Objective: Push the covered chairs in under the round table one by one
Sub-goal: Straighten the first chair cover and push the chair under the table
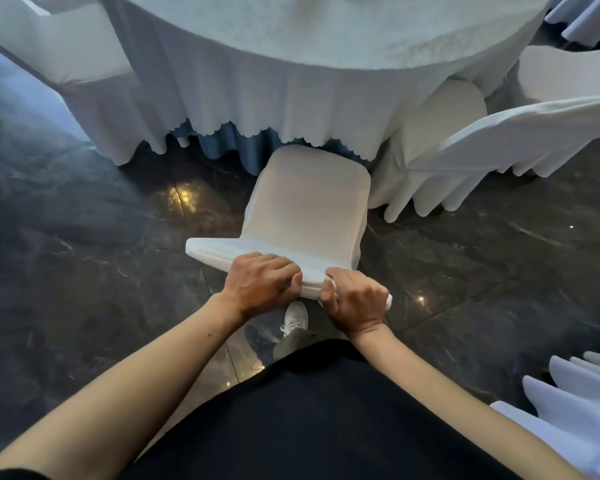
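- Hands grip the top edge of a chair backrest: the left hand is curled over the rail with its fingers folded down on the far side and the thumb pressed in at the near side, and the right hand is closed around the right corner of the same rail, bunching a bit of white cover fabric.
- Covered chair stands directly ahead of the person, its white seat pointing at the round table; the front edge of the seat sits just under the scalloped hem of the white tablecloth, while most of the seat and the backrest lie outside it.
- Blue underskirt shows below the hem, near the seat's front.
- Second covered chair stands to the right, close beside the first, its pleated skirt reaching the floor.
- Third covered chair sits at the upper left, against the table.
- White pleated fabric shows at the lower right edge.
- Dark marbled floor is glossy, with light spots reflected.
- White sneaker is planted just below the backrest, between the forearms.
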